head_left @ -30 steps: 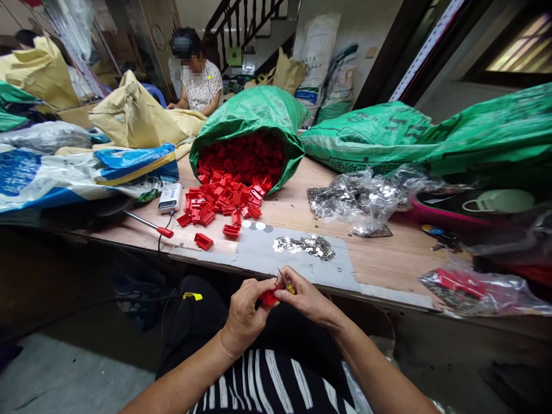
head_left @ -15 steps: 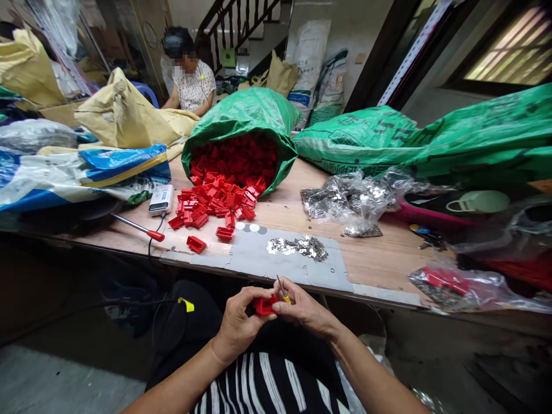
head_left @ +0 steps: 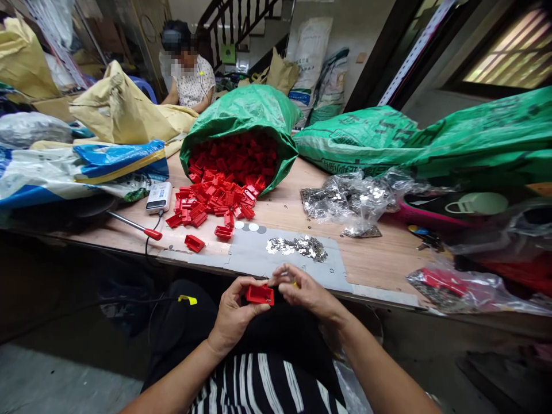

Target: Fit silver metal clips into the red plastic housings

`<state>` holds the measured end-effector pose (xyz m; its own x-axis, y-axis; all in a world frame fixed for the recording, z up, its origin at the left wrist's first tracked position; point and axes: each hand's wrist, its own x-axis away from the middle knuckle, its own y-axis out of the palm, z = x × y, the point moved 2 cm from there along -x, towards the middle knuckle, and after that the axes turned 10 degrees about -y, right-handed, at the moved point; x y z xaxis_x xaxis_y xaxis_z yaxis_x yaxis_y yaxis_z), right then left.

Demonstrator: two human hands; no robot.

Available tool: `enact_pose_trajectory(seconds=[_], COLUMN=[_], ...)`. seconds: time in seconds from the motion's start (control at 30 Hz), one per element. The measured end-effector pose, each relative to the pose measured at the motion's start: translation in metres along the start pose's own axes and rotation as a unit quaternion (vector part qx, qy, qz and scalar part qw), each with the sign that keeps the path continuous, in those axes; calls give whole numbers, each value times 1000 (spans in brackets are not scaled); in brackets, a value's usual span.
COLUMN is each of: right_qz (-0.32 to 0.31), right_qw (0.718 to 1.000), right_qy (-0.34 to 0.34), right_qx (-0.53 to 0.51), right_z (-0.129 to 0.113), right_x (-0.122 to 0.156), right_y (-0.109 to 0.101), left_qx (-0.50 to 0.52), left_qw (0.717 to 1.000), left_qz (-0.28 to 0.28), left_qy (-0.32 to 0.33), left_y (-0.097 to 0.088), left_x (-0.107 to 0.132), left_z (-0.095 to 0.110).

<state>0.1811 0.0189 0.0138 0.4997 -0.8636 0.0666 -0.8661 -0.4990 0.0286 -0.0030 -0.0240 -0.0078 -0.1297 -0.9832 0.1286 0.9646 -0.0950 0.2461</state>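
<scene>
My left hand [head_left: 233,313] grips a small red plastic piece [head_left: 260,294] between thumb and fingers, just below the table's front edge. My right hand [head_left: 304,290] is closed beside it, pinching a thin yellow-handled tool [head_left: 294,283] whose tip I cannot see. A heap of the same red pieces [head_left: 215,198] spills from a green sack [head_left: 245,115] onto the wooden table [head_left: 379,259]. A small pile of shiny metal bits [head_left: 297,246] lies on a grey mat [head_left: 259,256] right in front of my hands.
A clear bag of metal parts [head_left: 353,198] lies right of centre. A red-handled screwdriver [head_left: 133,225] and a white power bank [head_left: 158,197] lie at left. More green sacks [head_left: 431,141] fill the right; another person [head_left: 190,75] sits at the back left.
My left hand turned the red piece so its flat face shows and lifted it slightly. My right hand drew back from it, with the tool's tip no longer visible.
</scene>
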Motion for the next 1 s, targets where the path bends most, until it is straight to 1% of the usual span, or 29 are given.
enact_pose_trajectory(seconds=[0.03,0.07,0.1,0.13,0.17,0.2,0.23,0.3,0.37,0.47,0.6,0.67,0.7,0.77,0.87,0.93,1.0], right_qz=[42,92,128,147,150,139,122,92,81,85,92,96,97,99,84,67,54], right_qw=[996,979,951,919,887,860,839,814,802,796,791,791,796,817,858,887,919], right_qy=[-20,-45,-68,-80,-87,-85,-78,-62,-50,-44,-41,-45,-50,-68,-110,-131,-135], right_qx=[79,175,273,358,428,483,524,571,589,597,604,602,595,565,494,438,367], right_z=[-4,-9,-14,-18,-21,-23,-23,-21,-19,-17,-16,-16,-16,-16,-20,-24,-30], right_x=[-5,-10,-14,-19,-24,-29,-33,-41,-47,-53,-54,-52,-51,-47,-41,-36,-32], right_y=[-12,-25,-36,-45,-50,-54,-54,-51,-46,-41,-41,-44,-45,-46,-41,-32,-20], left_qx=[21,39,57,74,91,108,125,154,173,185,193,201,205,214,221,227,233], left_qw=[1000,999,998,997,995,993,990,985,981,977,973,971,970,968,968,968,968], left_qz=[4,6,8,9,11,12,13,12,8,3,10,10,9,8,8,11,18], left_qy=[-11,-21,-29,-37,-44,-51,-58,-75,-92,-110,-124,-127,-128,-129,-117,-102,-90], left_y=[0,0,1,1,1,2,2,3,3,4,4,4,4,3,1,-1,-2], left_x=[0,-1,-1,-1,-2,-2,-2,-3,-3,-3,-2,-3,-4,-7,-12,-15,-18], left_z=[1,2,2,2,2,2,1,0,-1,1,5,7,9,12,17,19,21])
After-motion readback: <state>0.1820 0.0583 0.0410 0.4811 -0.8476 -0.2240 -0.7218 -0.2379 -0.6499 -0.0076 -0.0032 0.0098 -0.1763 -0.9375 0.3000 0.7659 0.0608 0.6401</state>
